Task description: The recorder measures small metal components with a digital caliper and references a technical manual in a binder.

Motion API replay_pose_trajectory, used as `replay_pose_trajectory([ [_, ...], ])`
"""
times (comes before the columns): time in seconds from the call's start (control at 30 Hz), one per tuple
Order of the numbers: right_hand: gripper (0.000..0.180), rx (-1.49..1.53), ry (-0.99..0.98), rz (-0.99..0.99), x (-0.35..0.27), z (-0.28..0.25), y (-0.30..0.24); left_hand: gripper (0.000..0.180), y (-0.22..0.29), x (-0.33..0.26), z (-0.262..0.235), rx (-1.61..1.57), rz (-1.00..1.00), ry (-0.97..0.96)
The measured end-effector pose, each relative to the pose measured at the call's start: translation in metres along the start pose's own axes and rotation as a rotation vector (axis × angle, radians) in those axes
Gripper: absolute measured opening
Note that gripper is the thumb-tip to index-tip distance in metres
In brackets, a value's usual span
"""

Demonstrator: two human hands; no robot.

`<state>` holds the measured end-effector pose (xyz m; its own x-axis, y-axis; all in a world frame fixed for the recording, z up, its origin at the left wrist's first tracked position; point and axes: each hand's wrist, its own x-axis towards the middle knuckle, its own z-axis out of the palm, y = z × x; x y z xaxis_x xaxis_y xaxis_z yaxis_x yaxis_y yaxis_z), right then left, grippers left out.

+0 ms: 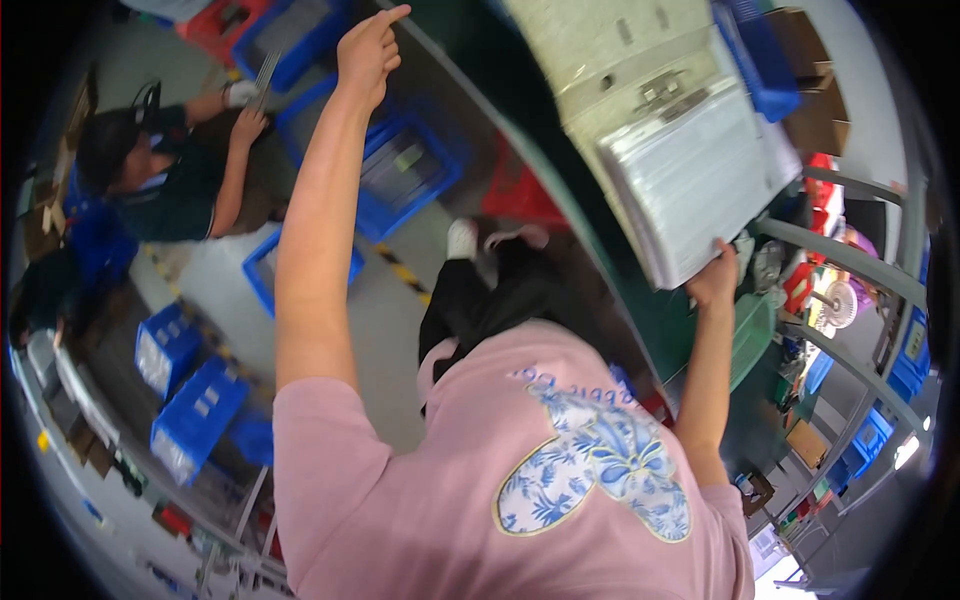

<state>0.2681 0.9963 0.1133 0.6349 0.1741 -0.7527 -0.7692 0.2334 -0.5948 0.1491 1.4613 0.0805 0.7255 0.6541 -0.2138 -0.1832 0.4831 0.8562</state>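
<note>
An opened lever-arch binder [590,85] with a pale, worn cover lies on the dark green table [640,325] to my right. Its metal clasp holds a thick stack of sheets [690,180] in shiny clear sleeves. My right hand [713,277] grips the near edge of that stack, thumb on top and the other fingers mostly hidden. Out ahead on the left, my left hand [370,55] is raised beside the table's edge. Its index finger is stretched out, the others are curled, and nothing shows in it.
Blue crates [410,165] stand on the floor to the left, by a red crate [520,185]. A seated co-worker [170,165] handles thin metal-looking strips there. Beyond the binder are a blue bin [755,60] and cardboard boxes [815,90]. A green tray [752,335] and grey rack bars [850,260] flank my right arm.
</note>
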Motion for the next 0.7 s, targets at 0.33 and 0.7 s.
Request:
replay_pose_trajectory([
  [0.33, 0.058, 0.06, -0.071, -0.012, 0.021, -0.018, 0.013, 0.025, -0.024, 0.028, 0.115, -0.172, -0.072, -0.128],
  [0.7, 0.065, 0.25, -0.119, 0.055, -0.008, -0.018, -0.012, 0.046, -0.111, -0.077, 0.135, 0.777, -0.119, 0.06],
])
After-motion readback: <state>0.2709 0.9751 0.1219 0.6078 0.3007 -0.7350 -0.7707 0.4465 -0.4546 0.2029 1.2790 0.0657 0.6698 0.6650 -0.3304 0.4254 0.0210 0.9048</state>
